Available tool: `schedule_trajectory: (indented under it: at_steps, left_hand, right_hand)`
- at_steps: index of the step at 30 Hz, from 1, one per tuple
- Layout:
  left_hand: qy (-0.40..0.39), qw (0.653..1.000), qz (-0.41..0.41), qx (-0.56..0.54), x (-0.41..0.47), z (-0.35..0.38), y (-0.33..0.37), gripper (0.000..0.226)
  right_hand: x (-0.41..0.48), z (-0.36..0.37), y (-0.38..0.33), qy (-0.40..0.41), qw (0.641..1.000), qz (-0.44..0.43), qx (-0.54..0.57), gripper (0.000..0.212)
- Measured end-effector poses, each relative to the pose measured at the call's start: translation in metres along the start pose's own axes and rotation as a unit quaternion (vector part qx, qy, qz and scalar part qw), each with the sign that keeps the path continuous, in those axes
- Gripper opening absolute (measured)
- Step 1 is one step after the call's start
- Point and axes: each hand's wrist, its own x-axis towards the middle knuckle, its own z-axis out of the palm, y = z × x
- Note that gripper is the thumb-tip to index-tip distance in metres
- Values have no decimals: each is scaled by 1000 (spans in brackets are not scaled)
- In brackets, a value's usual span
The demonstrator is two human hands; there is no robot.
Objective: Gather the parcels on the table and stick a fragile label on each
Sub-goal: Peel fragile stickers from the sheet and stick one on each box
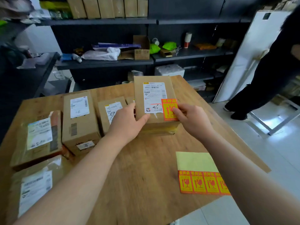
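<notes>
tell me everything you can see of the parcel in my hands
The parcel is a brown cardboard box lying flat at the far side of the table. A white shipping label covers most of its top, and a red-and-yellow fragile label sits at the near right corner. The left hand grips its near left edge; the right hand pinches the fragile label.
</notes>
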Motion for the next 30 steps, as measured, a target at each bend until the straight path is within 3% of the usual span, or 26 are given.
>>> schedule_trajectory:
  at_steps: [8,17,24,30]
  left_hand:
    - [-54,998,-26,15,125,93,36,38]
    - [-82,991,-92,42,233,194,39,33]
    - [-94,986,-110,80,280,244,31,24]
    - [-93,985,-115,90,295,265,25,36]
  right_hand:
    - [112,-29,98,-42,997,16,-62,32]
    - [226,-6,207,-119,989,41,-78,35]
    - [269,19,258,-138,987,56,-61,36]
    - [283,29,274,-145,985,68,-67,32]
